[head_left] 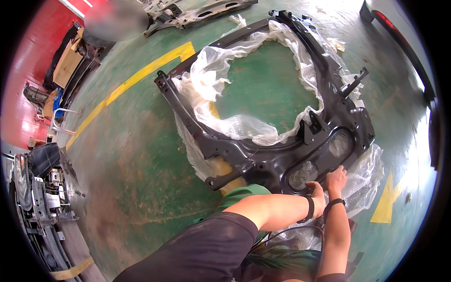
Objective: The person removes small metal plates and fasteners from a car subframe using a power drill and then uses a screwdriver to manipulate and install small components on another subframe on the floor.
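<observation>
A large black metal car subframe [277,157] lies on the green floor, with crumpled clear bubble wrap [253,129] around and under it. Both hands are at its near edge, beside two oval openings through which wrap shows. My left hand [318,196], with a dark band on the wrist, is closed at the edge by the nearer opening; its thumb side shows and the other fingers are partly hidden. Just right of it, my right hand [336,180], also banded at the wrist, has its fingers curled on the same edge. The undersides of both grips are hidden.
Another metal frame part [202,16] lies at the far side. Car parts, including a radiator [77,244], are stacked at the left. A vehicle [404,35] stands at the right. Yellow floor markings [136,77] and more bubble wrap [369,185] are nearby.
</observation>
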Available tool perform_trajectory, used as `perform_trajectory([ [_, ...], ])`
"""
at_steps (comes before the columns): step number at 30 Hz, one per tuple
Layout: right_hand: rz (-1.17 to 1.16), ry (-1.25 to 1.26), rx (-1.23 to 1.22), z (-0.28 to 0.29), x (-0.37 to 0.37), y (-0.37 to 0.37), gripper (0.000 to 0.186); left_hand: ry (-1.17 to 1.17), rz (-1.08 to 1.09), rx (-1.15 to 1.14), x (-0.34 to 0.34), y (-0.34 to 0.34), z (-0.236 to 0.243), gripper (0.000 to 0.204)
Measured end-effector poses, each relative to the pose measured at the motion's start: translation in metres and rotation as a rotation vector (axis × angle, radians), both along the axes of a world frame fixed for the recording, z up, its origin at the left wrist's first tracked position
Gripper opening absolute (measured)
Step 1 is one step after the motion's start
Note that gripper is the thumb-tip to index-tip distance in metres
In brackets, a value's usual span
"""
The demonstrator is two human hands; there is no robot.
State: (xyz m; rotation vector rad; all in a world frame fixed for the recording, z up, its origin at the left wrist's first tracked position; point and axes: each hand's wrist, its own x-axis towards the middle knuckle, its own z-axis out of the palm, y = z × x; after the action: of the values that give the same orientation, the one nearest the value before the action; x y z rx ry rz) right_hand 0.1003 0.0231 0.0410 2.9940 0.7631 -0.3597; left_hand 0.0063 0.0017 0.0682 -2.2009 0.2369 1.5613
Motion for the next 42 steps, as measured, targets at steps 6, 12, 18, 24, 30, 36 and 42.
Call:
perform_trajectory([
  [6, -0.034, -0.045, 0.033, -0.006, 0.002, -0.003, 0.031, 0.011, -0.01, 0.0, -0.003, 0.011, 0.014, 0.041],
  [12, -0.034, -0.029, 0.04, -0.004, -0.001, 0.0, 0.031, -0.084, 0.041, -0.035, -0.005, 0.008, -0.01, 0.04],
  [18, -0.014, -0.151, 0.058, -0.023, 0.011, -0.012, 0.028, -0.088, 0.047, -0.038, 0.0, 0.002, 0.004, 0.043],
  [24, 0.036, 0.096, 0.02, 0.02, -0.008, 0.005, 0.035, -0.067, 0.071, -0.071, -0.003, 0.0, 0.006, 0.044],
  [30, 0.057, 0.081, 0.004, 0.019, -0.007, 0.005, 0.035, -0.067, 0.089, -0.084, 0.002, 0.004, 0.005, 0.045],
  [36, 0.073, 0.071, -0.004, 0.019, -0.006, 0.004, 0.034, -0.064, 0.094, -0.097, 0.001, 0.005, 0.006, 0.046],
  [42, 0.089, 0.04, 0.008, 0.011, -0.002, 0.0, 0.034, -0.061, 0.097, -0.108, 0.005, 0.002, 0.008, 0.047],
])
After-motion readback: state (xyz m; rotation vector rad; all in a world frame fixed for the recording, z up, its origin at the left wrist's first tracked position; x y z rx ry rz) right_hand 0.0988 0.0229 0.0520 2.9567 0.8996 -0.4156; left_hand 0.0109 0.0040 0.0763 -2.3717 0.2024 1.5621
